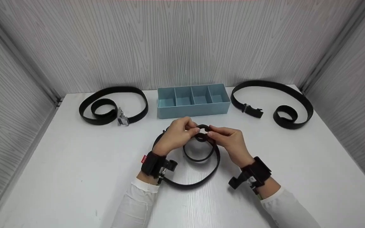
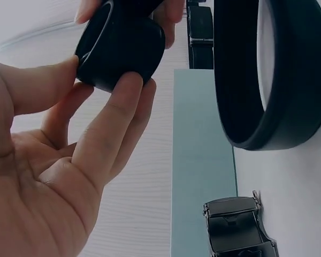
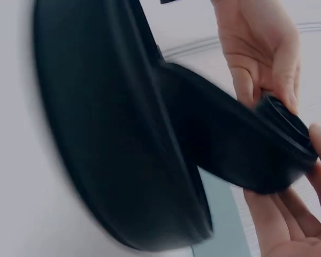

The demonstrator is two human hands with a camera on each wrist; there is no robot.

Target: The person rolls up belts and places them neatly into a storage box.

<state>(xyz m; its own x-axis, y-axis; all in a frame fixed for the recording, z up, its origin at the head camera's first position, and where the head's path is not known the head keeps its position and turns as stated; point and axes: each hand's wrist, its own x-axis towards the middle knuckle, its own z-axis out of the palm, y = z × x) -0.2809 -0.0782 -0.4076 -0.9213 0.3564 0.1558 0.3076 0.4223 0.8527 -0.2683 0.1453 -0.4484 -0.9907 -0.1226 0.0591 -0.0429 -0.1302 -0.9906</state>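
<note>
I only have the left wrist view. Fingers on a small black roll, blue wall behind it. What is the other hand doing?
Observer: The right hand pinches the same rolled end from the other side, opposite the left hand.
Operator: Is the rest of that belt off the table?
Observer: No. The belt loops loosely on the white table between the wrists; only the roll is raised.
Operator: That blue wall, what is it?
Observer: A blue tray with four compartments, just behind the hands.
Operator: Any other belts?
Observer: Two: one with a silver buckle left of the tray, one with a black buckle right of it.
</note>
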